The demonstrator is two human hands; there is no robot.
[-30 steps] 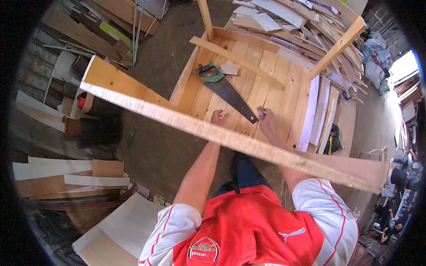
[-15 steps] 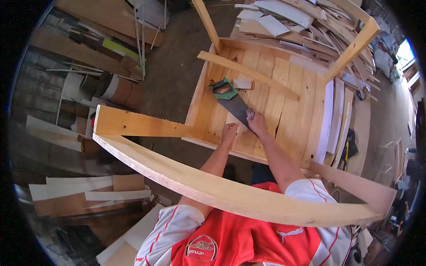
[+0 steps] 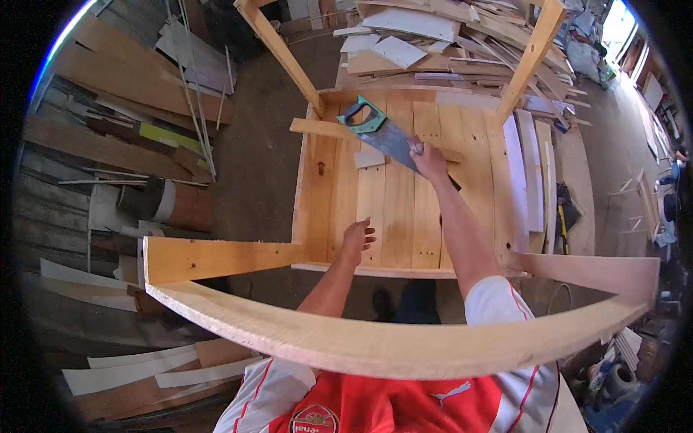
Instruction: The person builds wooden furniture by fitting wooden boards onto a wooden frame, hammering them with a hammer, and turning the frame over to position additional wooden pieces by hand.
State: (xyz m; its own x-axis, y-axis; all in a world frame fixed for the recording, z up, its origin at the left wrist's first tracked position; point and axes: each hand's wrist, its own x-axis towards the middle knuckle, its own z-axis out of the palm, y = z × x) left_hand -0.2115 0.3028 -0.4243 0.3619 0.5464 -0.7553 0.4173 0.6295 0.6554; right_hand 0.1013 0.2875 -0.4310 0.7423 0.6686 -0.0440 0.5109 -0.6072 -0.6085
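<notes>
My right hand (image 3: 430,160) is closed around the blade of a handsaw (image 3: 392,141) with a green and black handle. The handle points away to the upper left, and the saw crosses above a loose wooden strip (image 3: 310,128). My left hand (image 3: 356,240) has its fingers apart and holds nothing, over the near left part of a planked wooden panel (image 3: 426,238). On these planks lies a small pale offcut (image 3: 369,159), just below the saw. The panel belongs to an upturned wooden frame whose near crossbar (image 3: 390,346) runs across in front of my chest.
Legs rise at the far corners, including the far left leg (image 3: 281,58) and far right leg (image 3: 533,61). Behind the frame is a heap of scrap boards (image 3: 433,47). Long boards (image 3: 529,173) lie along the right side. More sheets and offcuts (image 3: 144,364) cover the left floor.
The handsaw has moved away from me with my right hand and now lies over the loose strip. My left hand has opened and shifted slightly left. The camera view has shifted.
</notes>
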